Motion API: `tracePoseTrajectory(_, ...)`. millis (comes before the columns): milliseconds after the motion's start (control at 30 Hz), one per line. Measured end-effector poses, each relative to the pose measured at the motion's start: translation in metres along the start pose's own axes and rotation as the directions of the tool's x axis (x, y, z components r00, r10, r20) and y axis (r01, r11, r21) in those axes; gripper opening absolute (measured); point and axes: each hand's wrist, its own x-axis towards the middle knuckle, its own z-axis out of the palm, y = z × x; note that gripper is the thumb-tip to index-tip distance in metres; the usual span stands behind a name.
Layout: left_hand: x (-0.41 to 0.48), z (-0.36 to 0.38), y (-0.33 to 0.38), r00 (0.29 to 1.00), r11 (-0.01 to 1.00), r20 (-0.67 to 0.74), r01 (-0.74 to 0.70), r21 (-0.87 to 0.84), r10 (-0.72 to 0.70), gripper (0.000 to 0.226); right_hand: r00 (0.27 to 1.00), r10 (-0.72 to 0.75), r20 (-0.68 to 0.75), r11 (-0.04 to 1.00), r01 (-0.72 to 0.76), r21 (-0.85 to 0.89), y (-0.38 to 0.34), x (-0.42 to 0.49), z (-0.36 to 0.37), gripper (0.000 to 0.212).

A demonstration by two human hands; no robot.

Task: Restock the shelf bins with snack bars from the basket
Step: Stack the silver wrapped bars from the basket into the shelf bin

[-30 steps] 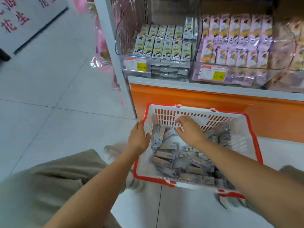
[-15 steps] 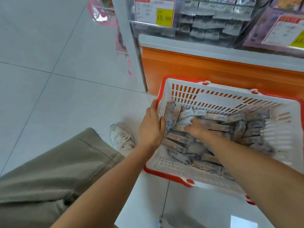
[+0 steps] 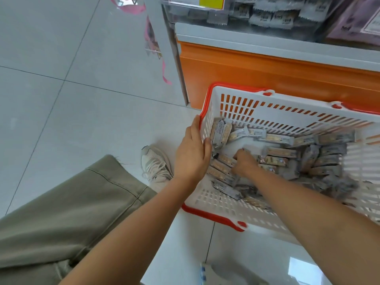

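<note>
— Dozens of bars left in there, by my reckoning. How far along is this?

— Take it from the left. An olive-green cloth trouser leg (image 3: 72, 202) and a pale lace-up trainer (image 3: 156, 163) are on the grey tiled floor (image 3: 61, 58). Next comes the left hand (image 3: 193, 153), set against the near-left wall of the white slotted plastic basket with the red rim (image 3: 234, 86). Its fingers (image 3: 194, 128) lie flat down the outside and the thumb hooks over the rim, so it grips the basket.

— And the other one?

— The right hand (image 3: 244, 161) is down inside the basket, fingers curled into the heap of grey-and-tan foil-wrapped snack bars (image 3: 277, 153). Whether they have closed round a bar I cannot tell; the knuckles hide it.

— Nothing headed for the shelf, then?

— Nothing I can see. The bars lie loose across most of the basket's bottom, thickest toward the right. Above the orange shelf front (image 3: 267, 68) sits the clear plastic shelf bin (image 3: 267, 9) with grey packets behind its wall, beside a yellow price label (image 3: 211, 1). Only its lower part shows, so how full it is I can't say.

— Your verdict?

— Gathering stage, I'd judge. Most of the restocking is left: bars must be gathered, carried up to the bin, and again.
</note>
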Motion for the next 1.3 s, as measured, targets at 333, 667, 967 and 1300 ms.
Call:
tracePoseTrajectory(333,0.001,0.001,-0.003,0.999,0.993,-0.009,-0.041,0.111,0.043,0.063,0.912,-0.235,-0.335,0.882,0.345,0.321,0.003,-0.057,-0.075,0.041)
tracePoseTrajectory(667,-0.002,-0.054,0.051,0.950,0.954,0.122,-0.295,0.058,0.287,0.043,0.856,-0.419,-0.303,0.726,0.516,0.454,-0.015,-0.156,-0.171,0.042)
tracePoseTrajectory(967,-0.025,-0.139,0.101,0.985,0.873,0.116,-0.056,-0.485,0.128,0.014,0.662,-0.556,-0.503,0.465,0.749,0.473,-0.028,-0.237,-0.204,0.029)
tracePoseTrajectory(1300,-0.028,-0.205,0.121,1.000,0.745,-0.005,-0.018,-0.667,0.020,0.027,0.538,-0.617,-0.575,0.469,0.837,0.281,-0.036,-0.279,-0.212,0.035)
